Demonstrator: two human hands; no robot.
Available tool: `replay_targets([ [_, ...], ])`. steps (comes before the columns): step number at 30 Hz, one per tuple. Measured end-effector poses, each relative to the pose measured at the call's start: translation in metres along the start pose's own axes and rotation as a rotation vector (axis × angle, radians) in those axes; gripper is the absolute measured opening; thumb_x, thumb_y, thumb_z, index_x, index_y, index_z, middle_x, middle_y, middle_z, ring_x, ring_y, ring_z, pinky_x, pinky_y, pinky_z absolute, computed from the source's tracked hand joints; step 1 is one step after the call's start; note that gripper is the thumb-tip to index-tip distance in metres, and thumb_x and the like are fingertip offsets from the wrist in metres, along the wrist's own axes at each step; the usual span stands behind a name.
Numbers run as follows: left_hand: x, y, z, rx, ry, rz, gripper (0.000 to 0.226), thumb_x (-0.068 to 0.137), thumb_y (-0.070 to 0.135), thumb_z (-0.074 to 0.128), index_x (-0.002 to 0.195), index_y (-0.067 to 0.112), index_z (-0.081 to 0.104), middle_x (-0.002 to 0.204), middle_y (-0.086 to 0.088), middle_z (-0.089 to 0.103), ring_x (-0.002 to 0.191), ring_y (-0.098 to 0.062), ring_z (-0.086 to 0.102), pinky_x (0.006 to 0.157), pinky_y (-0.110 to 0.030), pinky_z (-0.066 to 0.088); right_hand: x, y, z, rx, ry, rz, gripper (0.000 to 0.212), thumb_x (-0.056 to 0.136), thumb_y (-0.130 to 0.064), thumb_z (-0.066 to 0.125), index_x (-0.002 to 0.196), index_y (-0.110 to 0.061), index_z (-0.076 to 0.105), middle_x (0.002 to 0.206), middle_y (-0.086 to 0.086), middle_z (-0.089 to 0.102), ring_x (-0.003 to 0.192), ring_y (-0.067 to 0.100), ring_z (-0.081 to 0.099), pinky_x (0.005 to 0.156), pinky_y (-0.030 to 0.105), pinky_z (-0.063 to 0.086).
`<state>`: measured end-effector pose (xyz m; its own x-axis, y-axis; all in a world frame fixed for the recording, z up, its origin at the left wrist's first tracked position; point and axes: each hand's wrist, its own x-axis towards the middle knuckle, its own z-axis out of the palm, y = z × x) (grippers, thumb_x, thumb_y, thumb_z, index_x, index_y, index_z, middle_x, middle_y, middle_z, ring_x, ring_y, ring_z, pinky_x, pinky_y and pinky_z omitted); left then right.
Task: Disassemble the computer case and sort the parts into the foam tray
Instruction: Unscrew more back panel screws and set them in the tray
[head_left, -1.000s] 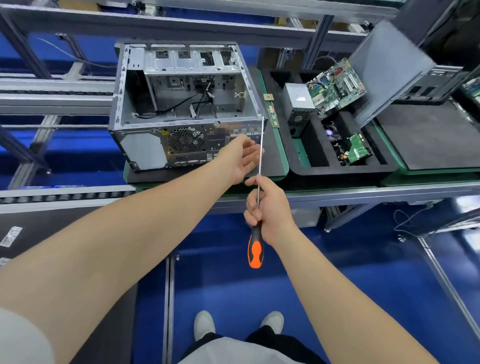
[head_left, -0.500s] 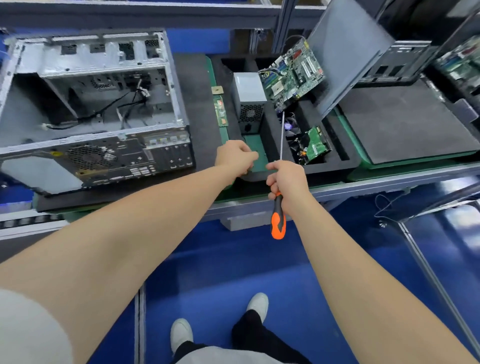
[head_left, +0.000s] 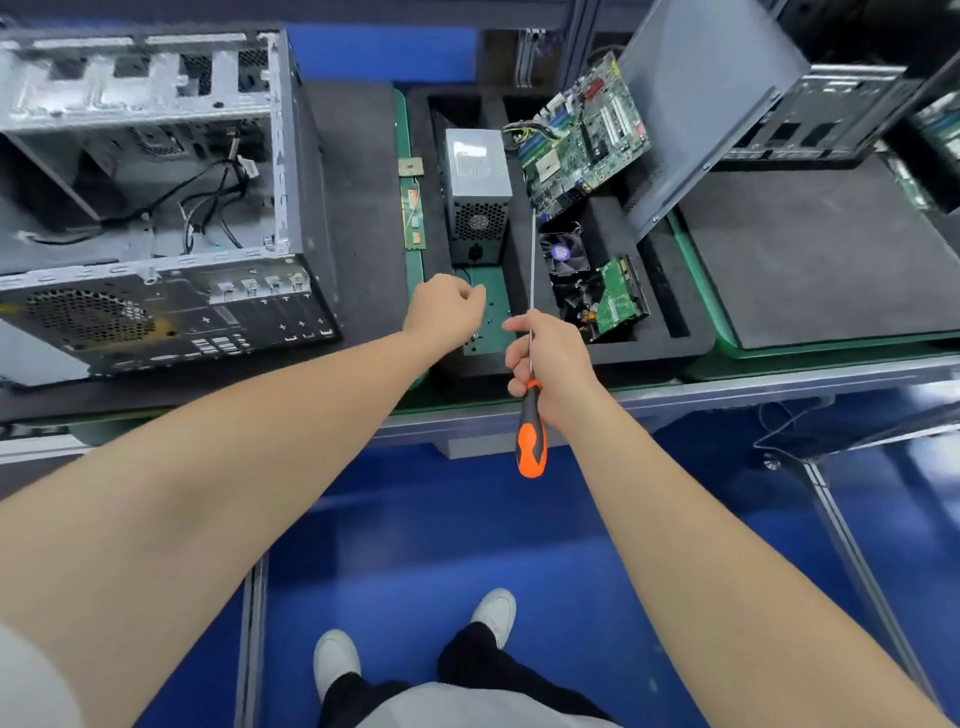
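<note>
The open computer case (head_left: 156, 208) lies on a black mat at the left, loose cables inside. The black foam tray (head_left: 649, 353) to its right holds a power supply (head_left: 478, 187), a tilted motherboard (head_left: 582, 135), a fan (head_left: 563, 254) and a green circuit board (head_left: 618, 299). My left hand (head_left: 447, 312) is curled into a fist over the tray's green-floored compartment (head_left: 491, 322); anything inside the fist is hidden. My right hand (head_left: 550, 369) grips a screwdriver (head_left: 531, 441) with an orange and black handle, its shaft pointing away over the tray.
A grey side panel (head_left: 696, 119) leans against the tray's far right side. A memory stick (head_left: 413, 213) and a small chip (head_left: 410, 166) lie on the green strip between case and tray. A black mat (head_left: 831, 260) lies at right. Blue floor and my shoes are below.
My left hand left the case's rear corner and moved right to the tray, closing into a fist over the green-floored compartment. My right hand carried the screwdriver right with it.
</note>
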<state>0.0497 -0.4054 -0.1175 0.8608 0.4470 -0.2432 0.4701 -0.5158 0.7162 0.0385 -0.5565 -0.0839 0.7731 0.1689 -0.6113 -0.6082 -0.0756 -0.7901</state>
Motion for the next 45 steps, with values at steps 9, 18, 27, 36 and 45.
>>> replay_targets([
  [9, -0.019, 0.055, -0.125, -1.083, -0.018, -0.058, 0.03, 0.104, 0.013, 0.034, 0.115, 0.007, 0.062, 0.062, -0.001, 0.055, 0.043, -0.011, 0.035, 0.044, -0.023, 0.024, -0.068, -0.006, 0.106, 0.097, -0.342, -0.116, 0.018, 0.101, -0.021, 0.044, 0.091, -0.012, 0.055, 0.055, 0.011, 0.051, 0.035, 0.018, 0.028, 0.039, 0.023, 0.027],
  [18, -0.068, -0.047, -0.271, -1.199, 0.261, -0.145, 0.022, 0.108, 0.007, 0.025, 0.109, 0.017, 0.044, 0.066, -0.013, 0.061, 0.04, -0.012, 0.029, 0.042, -0.019, 0.022, -0.156, 0.033, 0.223, 0.025, -0.774, -0.033, 0.018, 0.108, -0.035, 0.044, 0.103, -0.019, 0.051, 0.061, 0.008, 0.048, 0.038, 0.015, 0.03, 0.038, 0.021, 0.026],
  [27, -0.1, -0.171, -0.336, -1.044, 0.331, -0.212, 0.019, 0.104, 0.017, 0.047, 0.108, 0.008, 0.064, 0.079, -0.013, 0.077, 0.043, -0.013, 0.053, 0.042, -0.022, 0.041, -0.207, 0.108, 0.311, -0.092, -0.719, 0.097, 0.056, 0.106, -0.069, 0.04, 0.082, -0.019, 0.05, 0.055, 0.006, 0.039, 0.037, 0.019, 0.023, 0.039, 0.023, 0.021],
  [36, -0.128, -0.203, -0.333, -0.993, 0.322, -0.18, 0.019, 0.09, 0.017, 0.056, 0.083, 0.006, 0.069, 0.075, -0.014, 0.076, 0.051, -0.017, 0.06, 0.047, -0.023, 0.047, -0.223, 0.139, 0.312, -0.15, -0.655, 0.186, 0.062, 0.106, -0.067, 0.042, 0.069, -0.018, 0.051, 0.054, 0.006, 0.039, 0.035, 0.02, 0.03, 0.04, 0.024, 0.024],
  [45, -0.147, -0.202, -0.307, -0.89, 0.305, -0.219, 0.027, 0.1, 0.016, 0.051, 0.106, 0.008, 0.076, 0.063, -0.008, 0.069, 0.048, -0.015, 0.06, 0.048, -0.023, 0.049, -0.225, 0.154, 0.287, -0.165, -0.619, 0.221, 0.062, 0.105, -0.066, 0.044, 0.066, -0.019, 0.054, 0.052, 0.004, 0.041, 0.034, 0.019, 0.032, 0.04, 0.023, 0.028],
])
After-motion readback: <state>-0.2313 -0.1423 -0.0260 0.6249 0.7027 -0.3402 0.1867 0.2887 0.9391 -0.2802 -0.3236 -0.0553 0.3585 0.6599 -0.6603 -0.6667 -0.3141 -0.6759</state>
